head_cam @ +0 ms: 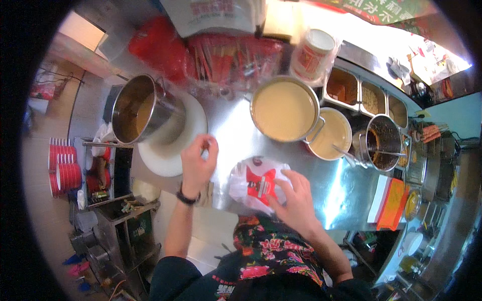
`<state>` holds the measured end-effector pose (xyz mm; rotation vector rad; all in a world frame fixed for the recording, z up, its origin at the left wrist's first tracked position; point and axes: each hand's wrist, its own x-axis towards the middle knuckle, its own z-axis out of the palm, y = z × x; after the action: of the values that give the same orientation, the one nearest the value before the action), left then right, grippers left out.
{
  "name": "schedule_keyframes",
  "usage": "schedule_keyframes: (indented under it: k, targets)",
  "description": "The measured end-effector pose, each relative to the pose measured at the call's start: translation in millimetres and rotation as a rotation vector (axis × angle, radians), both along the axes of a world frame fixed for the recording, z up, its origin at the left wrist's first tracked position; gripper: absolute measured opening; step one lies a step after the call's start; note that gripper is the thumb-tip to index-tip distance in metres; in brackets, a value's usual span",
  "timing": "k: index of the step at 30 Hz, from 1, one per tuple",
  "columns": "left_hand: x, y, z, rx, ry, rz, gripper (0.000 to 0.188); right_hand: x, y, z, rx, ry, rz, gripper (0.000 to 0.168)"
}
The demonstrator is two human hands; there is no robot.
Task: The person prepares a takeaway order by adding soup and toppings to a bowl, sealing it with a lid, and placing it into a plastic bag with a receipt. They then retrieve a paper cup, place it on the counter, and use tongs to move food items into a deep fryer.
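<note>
A white plastic bag (239, 180) with a red print lies bunched up near the front edge of the steel table (235, 124). My right hand (295, 199) grips its right side, thumb and fingers on the plastic. My left hand (197, 163) is raised to the left of the bag, apart from it. Its thumb and forefinger curl into a ring; whether a small thing sits between them cannot be made out. A dark band (188, 198) circles the left wrist.
A steel pot (135, 109) tilts on a round white board (165, 161). Behind the bag stand a pot of pale tan liquid (284, 109), a similar tub (331, 131) with a ladle, and a dark-sauce pot (384, 141). Metal food pans (340, 88) line the back right.
</note>
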<state>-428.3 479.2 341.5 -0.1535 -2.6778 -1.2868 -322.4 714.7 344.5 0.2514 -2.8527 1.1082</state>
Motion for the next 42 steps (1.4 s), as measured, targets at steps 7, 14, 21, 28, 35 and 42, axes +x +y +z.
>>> schedule_keyframes:
  k: [7, 14, 21, 28, 35, 42]
  targets:
    - [-236, -4, -75, -0.154, 0.087, 0.096, 0.026, 12, 27, -3, -0.25, 0.025, -0.1, 0.028]
    - [-333, 46, -164, -0.244, -0.026, -0.013, 0.032, 21, 63, -21, -0.289, -0.061, -0.375, 0.021]
    - [-345, 64, -194, -0.066, 0.037, -0.085, 0.027, 8, 87, -34, -0.336, -0.121, -0.475, 0.017]
    - [-328, 91, -164, -0.241, 0.132, -0.078, 0.022, -3, 88, -35, -0.376, -0.098, -0.393, 0.013]
    - [-279, 58, -72, 0.135, 0.318, 0.288, 0.025, -7, 81, -10, -0.473, -0.096, -0.33, 0.02]
    - [-32, 46, 27, 0.524, 0.517, 0.1, 0.019, -66, -15, 31, -0.343, 0.287, -0.014, 0.082]
